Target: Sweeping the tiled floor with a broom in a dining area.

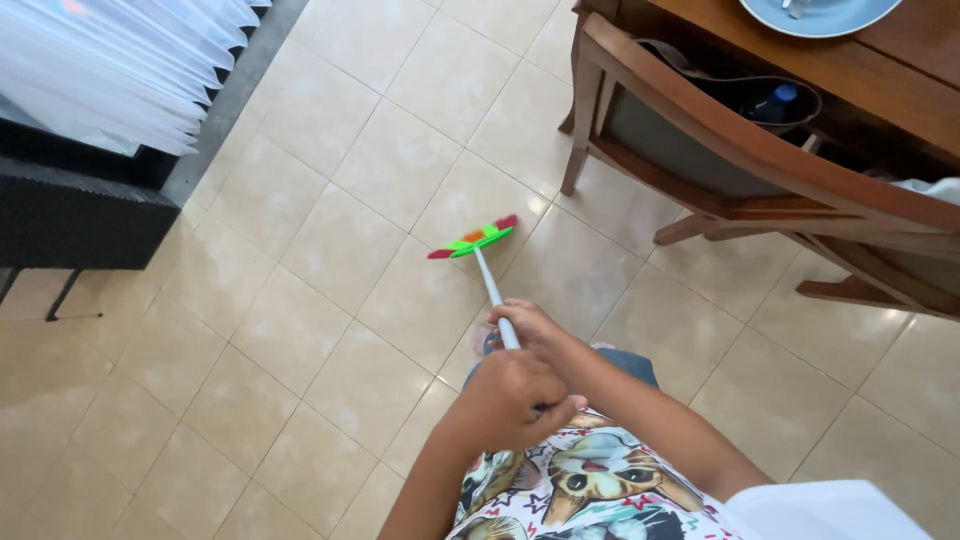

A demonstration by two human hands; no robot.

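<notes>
A broom with a red and green head rests on the beige tiled floor, and its pale grey handle runs back toward me. My right hand grips the handle lower down, closer to the broom head. My left hand is closed around the handle's upper end, near my body. Both forearms reach forward from the bottom of the view over a patterned garment with cartoon cats.
A wooden chair with a dark bag on its seat stands at the upper right, pushed under a wooden table bearing a light blue plate. At the left are white vertical blinds over a dark ledge.
</notes>
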